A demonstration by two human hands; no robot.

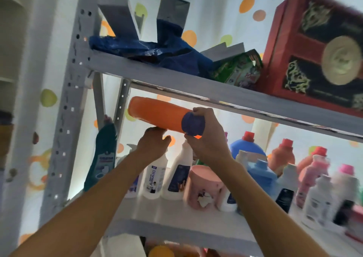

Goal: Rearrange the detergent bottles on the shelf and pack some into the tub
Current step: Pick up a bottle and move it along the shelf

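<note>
I see my left hand (152, 141) cupped beneath the body of a long orange plastic bottle with a blue cap (159, 115). The bottle lies nearly level under the upper grey metal shelf (196, 87), base at ten o'clock, cap at four. My right hand (206, 136) grips the cap end, nearer me.

Bottles (255, 178) on mid shelf (176, 215), box (318, 46) above

Orange bottle (157, 115), blue-purple cap (191, 124). Grey shelf (176, 83). White curtain (216, 11), orange and green dots. Red box (314, 50), black-gold pattern. Dark blue bag (153, 52). Pink tub (204, 188).
</note>
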